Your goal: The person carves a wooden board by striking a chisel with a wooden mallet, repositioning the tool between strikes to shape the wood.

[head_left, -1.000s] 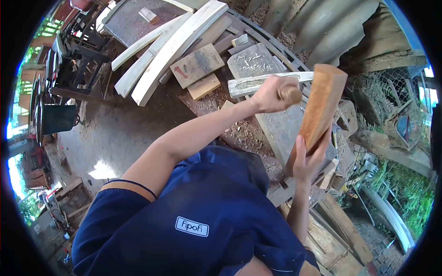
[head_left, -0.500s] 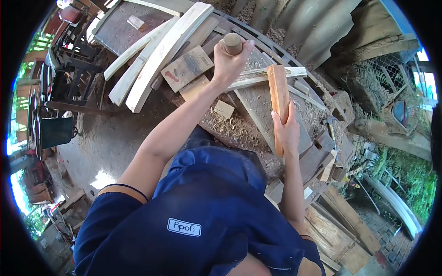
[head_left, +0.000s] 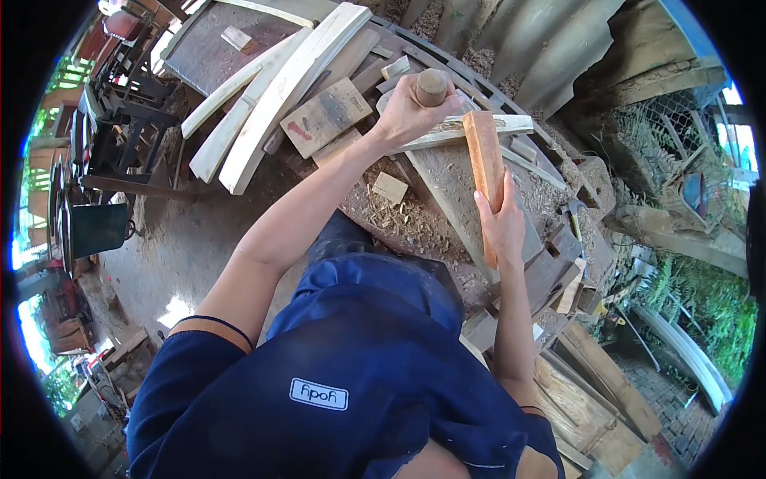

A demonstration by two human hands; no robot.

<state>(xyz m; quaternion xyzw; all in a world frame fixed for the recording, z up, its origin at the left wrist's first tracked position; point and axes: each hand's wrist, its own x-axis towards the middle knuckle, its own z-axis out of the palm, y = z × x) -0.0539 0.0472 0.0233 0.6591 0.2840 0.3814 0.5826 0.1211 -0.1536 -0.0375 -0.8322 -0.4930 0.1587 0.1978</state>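
Note:
My left hand (head_left: 402,118) is wrapped round a thick wooden cylinder (head_left: 432,88), whose flat round end faces up at me. The fingers hide its lower part. In my right hand (head_left: 504,230) is a long, square-edged orange-brown wooden bar (head_left: 484,156), gripped near its close end and pointing away from me. Both hands are over the workbench. A pale, rough-edged wooden strip (head_left: 515,124) lies across the bench, passing behind the bar and below my left hand.
Long curved pale boards (head_left: 275,104) lie at the left of the bench, beside a block with a red mark (head_left: 325,118). A small square offcut (head_left: 390,188) sits among wood shavings. A hammer (head_left: 572,209) rests at the right; stacked planks (head_left: 602,371) stand nearer me.
My left hand has moved right with the cylinder, closer to the bar. My right hand has shifted slightly right, the bar's close end with it.

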